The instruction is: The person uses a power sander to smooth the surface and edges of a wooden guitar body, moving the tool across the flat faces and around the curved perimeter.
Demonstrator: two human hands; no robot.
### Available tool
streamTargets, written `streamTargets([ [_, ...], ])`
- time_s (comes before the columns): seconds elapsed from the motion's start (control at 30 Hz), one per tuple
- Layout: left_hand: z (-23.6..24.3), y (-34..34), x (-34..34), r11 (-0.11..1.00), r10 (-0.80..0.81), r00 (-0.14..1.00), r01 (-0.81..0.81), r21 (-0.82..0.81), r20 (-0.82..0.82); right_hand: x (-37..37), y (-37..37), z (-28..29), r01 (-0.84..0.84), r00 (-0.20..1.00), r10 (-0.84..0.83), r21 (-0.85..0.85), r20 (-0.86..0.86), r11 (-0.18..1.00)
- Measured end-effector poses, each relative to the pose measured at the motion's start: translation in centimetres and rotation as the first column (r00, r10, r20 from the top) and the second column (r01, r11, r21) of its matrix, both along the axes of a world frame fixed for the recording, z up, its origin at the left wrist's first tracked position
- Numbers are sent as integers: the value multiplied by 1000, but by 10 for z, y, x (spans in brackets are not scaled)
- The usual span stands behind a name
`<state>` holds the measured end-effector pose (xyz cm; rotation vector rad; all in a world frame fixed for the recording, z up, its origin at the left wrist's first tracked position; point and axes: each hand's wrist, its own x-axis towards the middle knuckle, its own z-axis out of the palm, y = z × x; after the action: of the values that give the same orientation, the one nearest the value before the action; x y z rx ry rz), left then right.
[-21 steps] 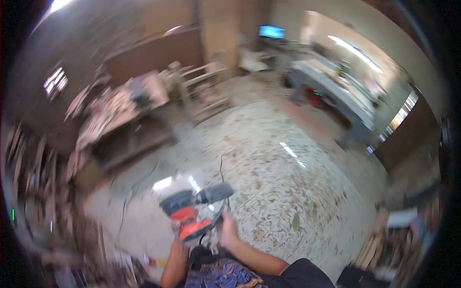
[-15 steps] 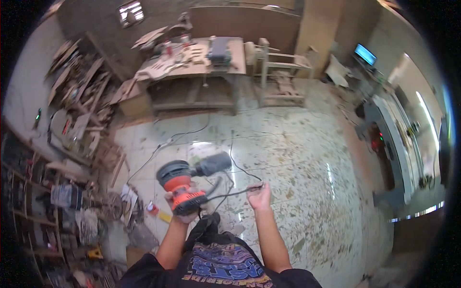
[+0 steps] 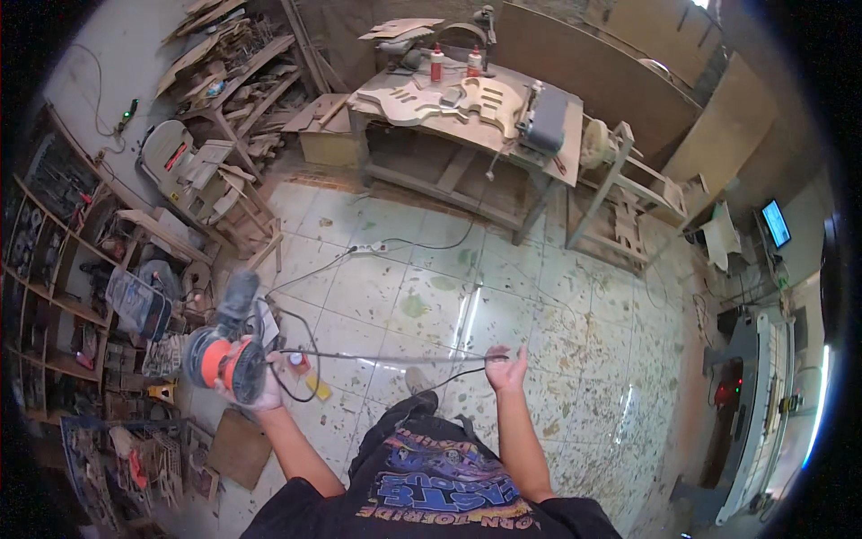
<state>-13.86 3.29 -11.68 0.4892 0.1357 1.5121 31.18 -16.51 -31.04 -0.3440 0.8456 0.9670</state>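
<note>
Floor tiles point(image 3: 575, 296), pale and speckled, fill most of my view. Beyond them I see a wooden workbench point(image 3: 467, 117) carrying flat cut-out boards, and cluttered shelves point(image 3: 54, 296) line the left. Lower down, my left hand point(image 3: 256, 382) is wrapped around an orange-and-grey sander point(image 3: 220, 355), held up off the floor on my left side, its dust bag pointing away from me. A black power cord point(image 3: 386, 357) runs taut from the sander across to my right hand point(image 3: 507, 368), whose fingers pinch it at about the same height, well apart from the tool.
</note>
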Motion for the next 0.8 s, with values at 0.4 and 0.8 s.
streamTargets([
  [0.4,81,69,-72,845,484,861,-413,340,-156,112,137,-71,-402,914,314,-466,-256,788],
  [0.8,91,125,-114,445,895,413,-819,362,-166,536,-3,-96,218,946,-42,-534,322,817],
])
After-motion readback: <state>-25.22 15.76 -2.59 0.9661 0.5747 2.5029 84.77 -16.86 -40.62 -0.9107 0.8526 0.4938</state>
